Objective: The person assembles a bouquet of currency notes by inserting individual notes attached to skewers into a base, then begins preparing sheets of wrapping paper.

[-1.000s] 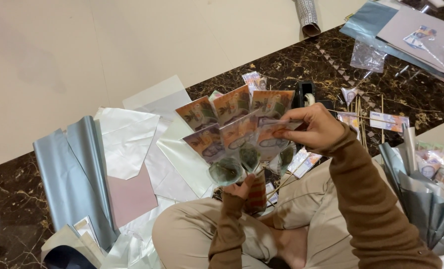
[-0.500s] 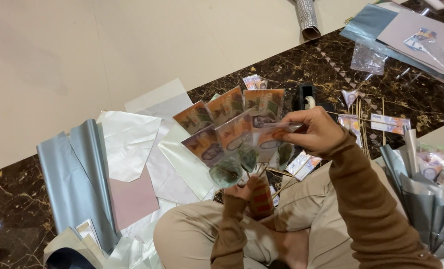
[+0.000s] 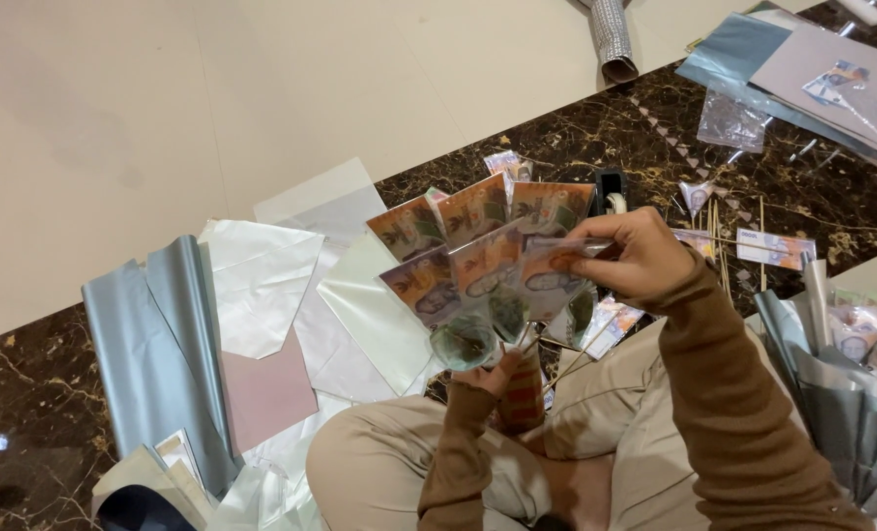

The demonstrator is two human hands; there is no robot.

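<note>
Your left hand [image 3: 493,379] grips the sticks under the banknote bouquet [image 3: 488,246], fingers closed around them. Your right hand [image 3: 630,258] pinches a note at the bouquet's right edge. Silver wrapping sheets [image 3: 158,334] lie left of the bouquet on the floor.

Left hand [image 3: 488,379] largely hidden behind banknote bouquet [image 3: 483,251]; silver wrapping sheets [image 3: 832,69] cut off at the frame's top-right edge.

the banknote fan [image 3: 483,246] has drifted slightly toward the frame's right; the right hand [image 3: 630,258] shifted with it.
</note>
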